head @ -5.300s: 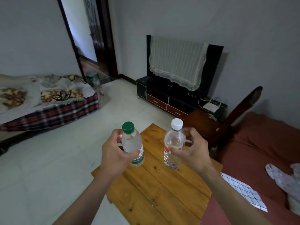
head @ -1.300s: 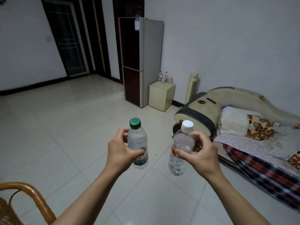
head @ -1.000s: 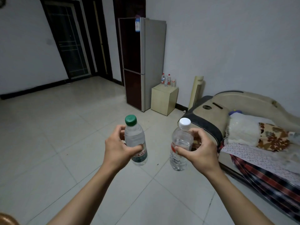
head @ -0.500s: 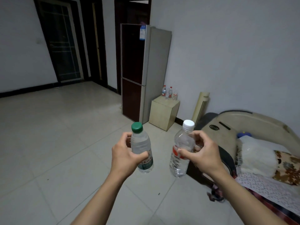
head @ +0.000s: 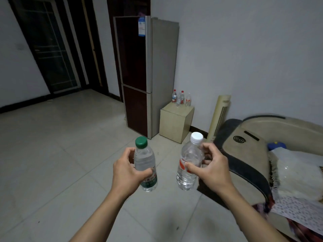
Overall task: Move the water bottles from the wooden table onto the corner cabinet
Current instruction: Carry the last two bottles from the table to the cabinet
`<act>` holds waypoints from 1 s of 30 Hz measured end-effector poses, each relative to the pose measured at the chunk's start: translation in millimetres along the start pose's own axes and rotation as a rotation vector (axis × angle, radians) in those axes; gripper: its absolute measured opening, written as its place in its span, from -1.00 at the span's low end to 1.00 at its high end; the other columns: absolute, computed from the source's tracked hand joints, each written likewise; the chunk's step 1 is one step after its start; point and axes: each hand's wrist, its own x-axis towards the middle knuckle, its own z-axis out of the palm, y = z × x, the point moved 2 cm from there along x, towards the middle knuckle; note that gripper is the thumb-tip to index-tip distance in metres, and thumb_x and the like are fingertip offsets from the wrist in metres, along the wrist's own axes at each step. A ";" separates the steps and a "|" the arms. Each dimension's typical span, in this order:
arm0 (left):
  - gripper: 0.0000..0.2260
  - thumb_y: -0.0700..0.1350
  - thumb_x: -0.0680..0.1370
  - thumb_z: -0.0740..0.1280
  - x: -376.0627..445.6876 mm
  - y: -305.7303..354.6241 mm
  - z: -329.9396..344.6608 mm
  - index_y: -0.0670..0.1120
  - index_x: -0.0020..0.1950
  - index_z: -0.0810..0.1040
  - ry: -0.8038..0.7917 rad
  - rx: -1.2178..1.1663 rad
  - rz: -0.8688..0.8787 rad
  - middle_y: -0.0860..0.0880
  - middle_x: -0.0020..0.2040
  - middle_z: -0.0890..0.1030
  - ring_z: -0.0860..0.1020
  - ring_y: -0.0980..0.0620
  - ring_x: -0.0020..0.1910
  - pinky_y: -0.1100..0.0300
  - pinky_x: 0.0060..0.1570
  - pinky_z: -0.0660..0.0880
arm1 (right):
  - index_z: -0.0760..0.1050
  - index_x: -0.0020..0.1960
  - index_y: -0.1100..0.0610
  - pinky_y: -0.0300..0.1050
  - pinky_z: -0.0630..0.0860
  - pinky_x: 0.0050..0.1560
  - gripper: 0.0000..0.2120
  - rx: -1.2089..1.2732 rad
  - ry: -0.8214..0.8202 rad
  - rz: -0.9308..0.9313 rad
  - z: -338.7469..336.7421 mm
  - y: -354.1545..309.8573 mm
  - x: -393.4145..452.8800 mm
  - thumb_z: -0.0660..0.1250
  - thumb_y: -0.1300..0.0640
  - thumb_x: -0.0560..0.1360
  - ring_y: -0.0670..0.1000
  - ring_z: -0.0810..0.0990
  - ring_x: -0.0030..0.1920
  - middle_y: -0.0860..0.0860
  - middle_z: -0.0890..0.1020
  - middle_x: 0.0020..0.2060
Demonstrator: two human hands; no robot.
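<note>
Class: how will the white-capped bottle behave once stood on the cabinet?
White-capped bottle: tall and slim, so probably tippy if nudged. It looks full, so likely fairly heavy for its size. Its thin ribbed plastic may flex under the right hand.

Fridge: you see a tall two-door fridge [head: 139, 74] against the back wall, with a blue-and-white sticker [head: 141, 26] on its upper door.
Fan: a slim cream tower fan [head: 219, 116] stands by the wall, just beside the sofa.
Sofa: you have a beige sofa [head: 258, 137] with a dark trimmed arm at your right, covered with patterned cloths [head: 297, 205].
Doors: dark-framed doors [head: 50, 49] stand at your far left.
Floor: pale tiles [head: 52, 163].
</note>
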 end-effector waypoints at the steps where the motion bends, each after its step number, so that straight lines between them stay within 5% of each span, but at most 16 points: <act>1: -0.48 -0.14 0.20 0.63 15.6 0.8 10.0 0.12 0.04 0.50 -0.005 0.014 -0.002 0.14 -0.06 0.65 0.62 0.16 -0.05 0.05 -0.03 0.65 | 0.48 0.14 -0.03 -0.01 0.65 0.03 -0.38 0.009 0.006 0.009 0.4 9.9 16.5 0.64 -0.06 0.15 -0.06 0.61 0.06 -0.12 0.60 0.04; 4: -0.48 -0.14 0.20 0.64 66.3 9.3 36.1 0.12 0.05 0.50 -0.023 0.037 0.005 0.12 -0.04 0.65 0.62 0.14 -0.04 0.07 -0.05 0.65 | 0.47 0.18 -0.02 -0.01 0.65 0.05 -0.30 0.029 0.022 0.029 -0.7 34.2 71.8 0.58 -0.18 0.11 -0.07 0.60 0.09 -0.12 0.59 0.06; 14: -0.50 -0.19 0.23 0.64 213.7 19.9 99.5 0.06 0.06 0.52 -0.020 -0.005 0.029 0.12 -0.06 0.66 0.61 0.26 -0.09 0.39 -0.25 0.55 | 0.47 0.14 -0.09 -0.31 0.59 -0.08 -0.35 0.006 0.044 0.051 0.3 95.1 212.0 0.65 -0.03 0.12 -0.17 0.61 0.03 -0.19 0.60 0.01; 18: -0.51 -0.21 0.23 0.62 271.0 -4.2 119.2 0.07 0.04 0.51 0.001 -0.049 -0.014 0.08 -0.03 0.65 0.63 0.11 -0.06 0.25 -0.16 0.58 | 0.48 0.17 -0.05 -0.37 0.57 -0.09 -0.35 -0.047 0.037 0.068 16.8 114.4 261.2 0.66 0.01 0.15 -0.18 0.60 0.03 -0.18 0.60 0.02; 23: -0.49 -0.18 0.20 0.63 361.4 -30.1 133.8 0.06 0.05 0.53 -0.020 -0.127 -0.027 0.07 -0.05 0.67 0.66 0.09 -0.07 0.13 -0.09 0.65 | 0.49 0.14 0.03 -0.28 0.63 -0.12 -0.39 -0.096 0.061 0.084 42.5 120.7 332.5 0.67 0.09 0.17 -0.13 0.64 -0.07 -0.09 0.62 -0.02; 27: -0.49 -0.21 0.22 0.62 437.6 -36.1 139.2 0.02 0.08 0.52 -0.056 -0.174 -0.013 0.05 -0.05 0.65 0.63 0.18 -0.10 0.33 -0.19 0.59 | 0.50 0.13 0.06 -0.17 0.66 -0.10 -0.41 -0.125 0.084 0.088 64.4 120.6 396.0 0.66 0.11 0.17 -0.07 0.65 -0.07 -0.06 0.63 -0.05; 30: -0.49 -0.24 0.23 0.62 485.5 -42.6 145.2 0.01 0.09 0.51 -0.077 -0.191 0.014 0.07 -0.05 0.63 0.62 0.18 -0.09 0.29 -0.13 0.60 | 0.49 0.14 0.05 -0.13 0.66 -0.10 -0.42 -0.132 0.118 0.075 80.6 130.2 435.7 0.65 0.07 0.20 -0.07 0.65 -0.07 -0.07 0.62 -0.03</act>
